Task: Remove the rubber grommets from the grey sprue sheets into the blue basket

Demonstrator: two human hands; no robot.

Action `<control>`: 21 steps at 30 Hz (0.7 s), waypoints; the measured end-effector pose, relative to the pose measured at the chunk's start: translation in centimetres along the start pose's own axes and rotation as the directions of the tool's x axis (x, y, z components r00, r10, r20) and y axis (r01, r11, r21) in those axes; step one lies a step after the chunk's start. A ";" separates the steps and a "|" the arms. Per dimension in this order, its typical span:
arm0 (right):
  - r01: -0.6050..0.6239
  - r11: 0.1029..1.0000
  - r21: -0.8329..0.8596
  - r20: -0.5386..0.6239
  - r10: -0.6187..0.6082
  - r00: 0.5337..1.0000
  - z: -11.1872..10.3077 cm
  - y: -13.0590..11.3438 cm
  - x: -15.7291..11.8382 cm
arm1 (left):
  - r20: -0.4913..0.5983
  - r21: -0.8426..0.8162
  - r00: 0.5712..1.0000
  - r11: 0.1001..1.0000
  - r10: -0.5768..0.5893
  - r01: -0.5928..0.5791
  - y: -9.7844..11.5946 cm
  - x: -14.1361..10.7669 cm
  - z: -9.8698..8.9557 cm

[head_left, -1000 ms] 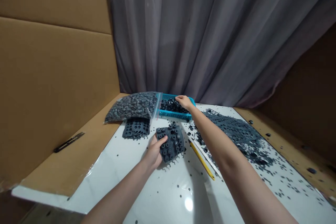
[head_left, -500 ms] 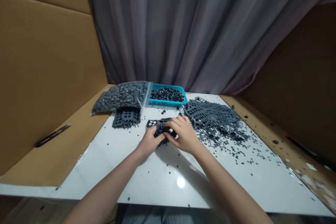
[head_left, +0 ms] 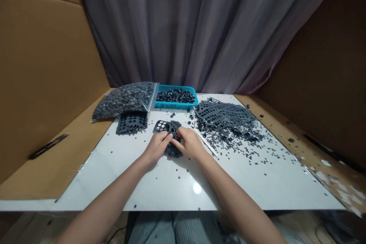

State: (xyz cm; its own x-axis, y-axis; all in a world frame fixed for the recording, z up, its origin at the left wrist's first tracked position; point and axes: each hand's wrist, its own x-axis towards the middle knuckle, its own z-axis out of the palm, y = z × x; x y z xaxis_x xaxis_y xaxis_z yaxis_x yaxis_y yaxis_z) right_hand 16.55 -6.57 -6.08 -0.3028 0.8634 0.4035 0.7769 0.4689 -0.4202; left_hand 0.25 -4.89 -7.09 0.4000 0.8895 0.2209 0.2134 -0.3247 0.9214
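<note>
My left hand [head_left: 158, 146] pinches the near left edge of a dark perforated sheet [head_left: 161, 125] that has rows of round holes. The fingers of my right hand [head_left: 191, 143] are closed on the right part of the same sheet, their tips close to my left thumb. Under and between the hands lies a bunched dark perforated piece [head_left: 174, 151], partly hidden by the fingers. Just right of my right hand lies a thin white strip [head_left: 204, 141]; its kind is unclear.
At the back stand a blue basket [head_left: 177, 106] of small black pieces and a clear zip bag [head_left: 126, 99] full of dark pieces. Perforated sheets [head_left: 133, 122] lie below the bag. A heap of perforated sheets [head_left: 225, 114] and scattered bits are at right. A black cutter [head_left: 47, 147] lies left.
The view has shifted a little. The perforated sheet lies flatter, with more of its holes showing. My right fingers have moved in towards my left thumb, and the white strip now shows.
</note>
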 end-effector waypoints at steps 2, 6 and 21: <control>-0.018 1.000 -0.017 0.016 0.018 1.000 0.0 -0.1 0.0 | -0.006 0.128 0.999 0.991 0.049 -0.047 0.0 -0.1 0.0; -0.095 0.989 0.117 0.086 0.085 0.993 0.0 0.4 -0.1 | 0.003 0.329 0.990 0.935 0.140 -0.133 0.0 -0.2 0.4; -0.293 -0.038 0.955 0.292 0.269 0.918 2.7 -0.2 0.4 | -0.074 -0.550 0.961 0.814 -0.267 0.184 -0.9 0.4 2.1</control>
State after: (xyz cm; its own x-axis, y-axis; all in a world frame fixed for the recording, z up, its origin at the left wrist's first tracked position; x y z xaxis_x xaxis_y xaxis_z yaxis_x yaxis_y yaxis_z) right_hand 14.79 -5.79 -8.08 -0.2304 0.9729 0.0205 -0.4682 -0.0924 -0.8788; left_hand 2.12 -4.91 -8.54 0.2616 0.9651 -0.0104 -0.2428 0.0763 0.9671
